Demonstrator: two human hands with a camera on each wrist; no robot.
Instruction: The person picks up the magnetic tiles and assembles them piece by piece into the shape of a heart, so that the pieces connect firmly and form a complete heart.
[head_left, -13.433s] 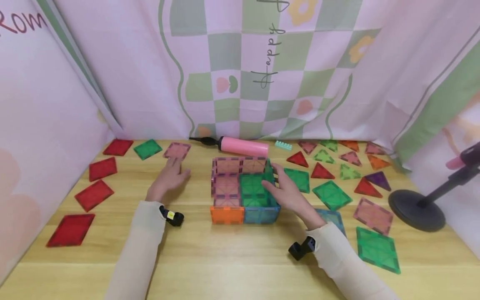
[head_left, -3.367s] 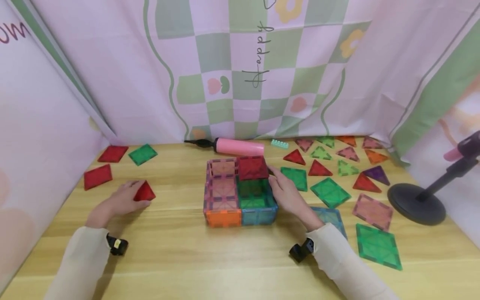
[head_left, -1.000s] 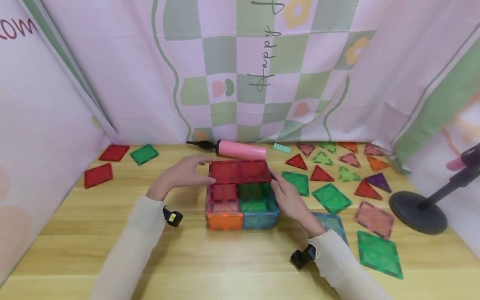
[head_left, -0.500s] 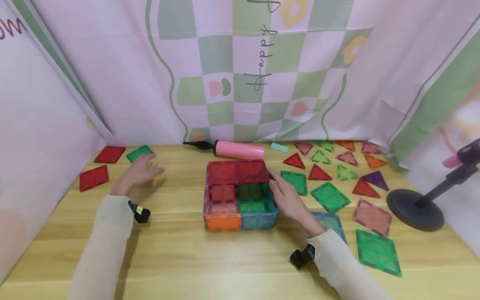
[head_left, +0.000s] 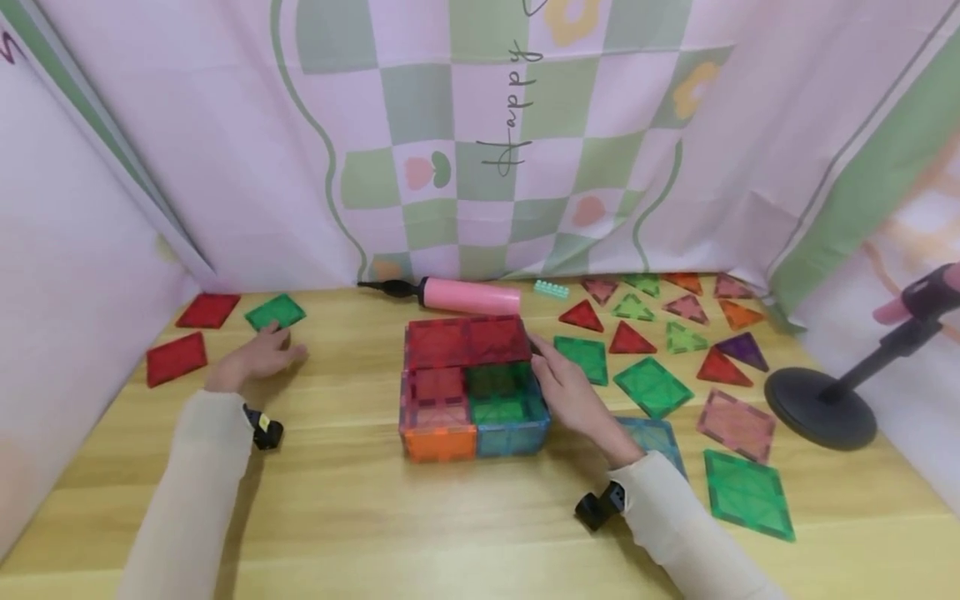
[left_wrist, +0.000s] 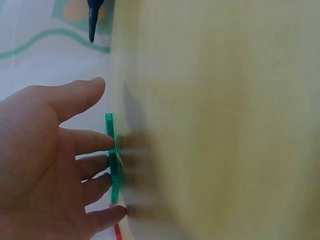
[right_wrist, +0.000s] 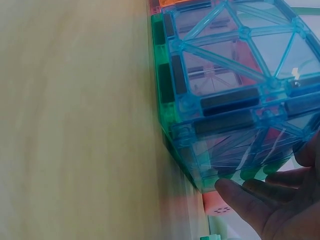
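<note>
A low box of clear magnetic tiles [head_left: 439, 444] stands mid-table, with an orange and a blue tile at its front. Two red square tiles [head_left: 438, 343] cover its back half; the front half is uncovered. My right hand [head_left: 573, 400] rests against the box's right side, fingers fairly straight; in the right wrist view fingers [right_wrist: 240, 197] reach round a blue wall tile [right_wrist: 225, 130]. At the far left my left hand [head_left: 258, 360] is over the near edge of a green square tile [head_left: 276, 312], fingertips touching it in the left wrist view, thumb spread apart.
Two red square tiles [head_left: 176, 359] lie at the left. A pink hand pump [head_left: 471, 296] and a mint toy brick [head_left: 551, 288] are behind the box. Triangle tiles [head_left: 632, 338] and square tiles [head_left: 652, 387] spread over the right, beside a black stand [head_left: 821, 408].
Two red tiles have gone from the left of the table onto the box's back half. My left hand has since let go of the box and moved left to the green tile; my right hand stays.
</note>
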